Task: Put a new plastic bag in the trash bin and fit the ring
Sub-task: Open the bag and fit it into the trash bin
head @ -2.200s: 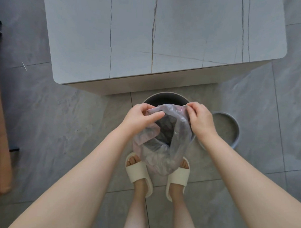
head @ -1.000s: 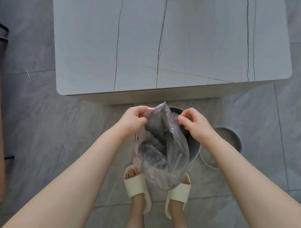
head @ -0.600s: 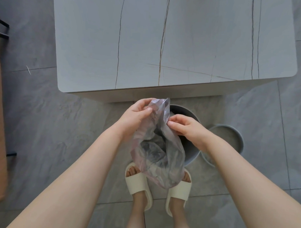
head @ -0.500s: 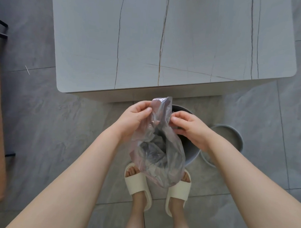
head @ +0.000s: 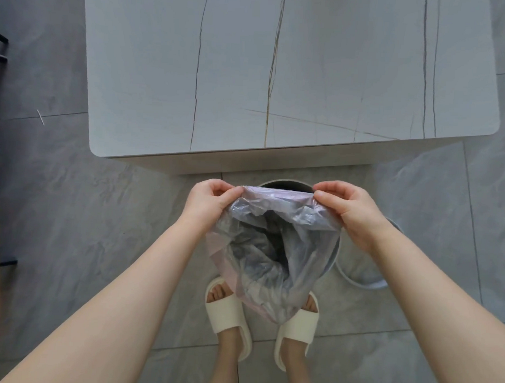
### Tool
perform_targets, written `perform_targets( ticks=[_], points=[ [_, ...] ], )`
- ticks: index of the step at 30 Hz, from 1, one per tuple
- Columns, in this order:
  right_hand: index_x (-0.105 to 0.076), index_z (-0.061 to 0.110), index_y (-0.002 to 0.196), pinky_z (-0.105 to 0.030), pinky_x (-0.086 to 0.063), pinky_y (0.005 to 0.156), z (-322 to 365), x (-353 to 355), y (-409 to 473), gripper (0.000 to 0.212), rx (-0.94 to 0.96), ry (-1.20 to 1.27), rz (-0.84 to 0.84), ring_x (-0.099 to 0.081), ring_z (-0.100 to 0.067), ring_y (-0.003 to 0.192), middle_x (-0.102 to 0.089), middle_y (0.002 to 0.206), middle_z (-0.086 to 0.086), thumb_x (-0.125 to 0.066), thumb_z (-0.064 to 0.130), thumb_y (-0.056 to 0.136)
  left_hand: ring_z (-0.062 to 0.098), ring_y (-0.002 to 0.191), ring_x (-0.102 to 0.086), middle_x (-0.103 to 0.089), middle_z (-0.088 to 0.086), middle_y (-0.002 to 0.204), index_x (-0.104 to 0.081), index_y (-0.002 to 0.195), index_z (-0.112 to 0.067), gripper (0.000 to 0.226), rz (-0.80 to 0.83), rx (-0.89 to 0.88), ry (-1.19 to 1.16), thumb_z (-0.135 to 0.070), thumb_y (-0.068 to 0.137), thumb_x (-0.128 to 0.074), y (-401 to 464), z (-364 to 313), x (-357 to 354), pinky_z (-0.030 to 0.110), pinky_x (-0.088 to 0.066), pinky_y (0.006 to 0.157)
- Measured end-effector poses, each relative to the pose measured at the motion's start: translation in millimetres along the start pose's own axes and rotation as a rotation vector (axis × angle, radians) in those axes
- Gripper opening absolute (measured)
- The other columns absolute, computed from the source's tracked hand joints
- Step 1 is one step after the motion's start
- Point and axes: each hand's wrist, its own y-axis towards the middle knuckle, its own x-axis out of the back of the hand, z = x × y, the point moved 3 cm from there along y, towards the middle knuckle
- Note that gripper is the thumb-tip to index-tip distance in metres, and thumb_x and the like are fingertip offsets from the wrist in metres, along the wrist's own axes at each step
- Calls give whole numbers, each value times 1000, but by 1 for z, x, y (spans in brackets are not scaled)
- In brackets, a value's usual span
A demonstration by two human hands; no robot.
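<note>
- Both hands are now spreading apart, stretching the bag mouth that was bunched a moment ago.
- Left hand fingers are pinching the plastic bag rim; right hand fingers are pinching the opposite side.
- Bag is hanging open above the trash bin, not yet inside.
- Bin's contents are hidden behind the bag.
- Ring is lying on the floor, unfitted.
</note>
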Motion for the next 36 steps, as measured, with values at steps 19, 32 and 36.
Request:
perform_targets(
  ticks=[19, 32, 36],
  points=[
    [-63, 1, 103, -20, -45, 62, -51, 25, 52, 20, -71, -286, -433, -54, -22, 70, -62, 87, -12, -54, 13, 90, 24, 76, -57, -65, 10, 82, -67, 77, -14, 32, -44, 157, 19, -40, 89, -52, 46, 26, -46, 32, -44, 73],
    [-55, 1, 118, -26, -43, 71, -85, 41, -29, 29, -291, 155, -363, -55, -15, 72, -61, 82, -4, -54, 5, 89, 25, 82, -58, -62, 11, 81, -63, 83, -6, 33, -270, 383, -171, -39, 83, -63, -45, 77, -29, 34, -47, 72],
    [-52, -8, 117, -26, -43, 69, -86, 41, -28, 30, -225, 160, -394, -54, -17, 68, -58, 78, -8, -55, -2, 87, 34, 94, -63, -69, 20, 97, -66, 96, 0, 27, -362, 334, -156, -25, 88, -59, -50, 80, -32, 37, -48, 84]
  ],
)
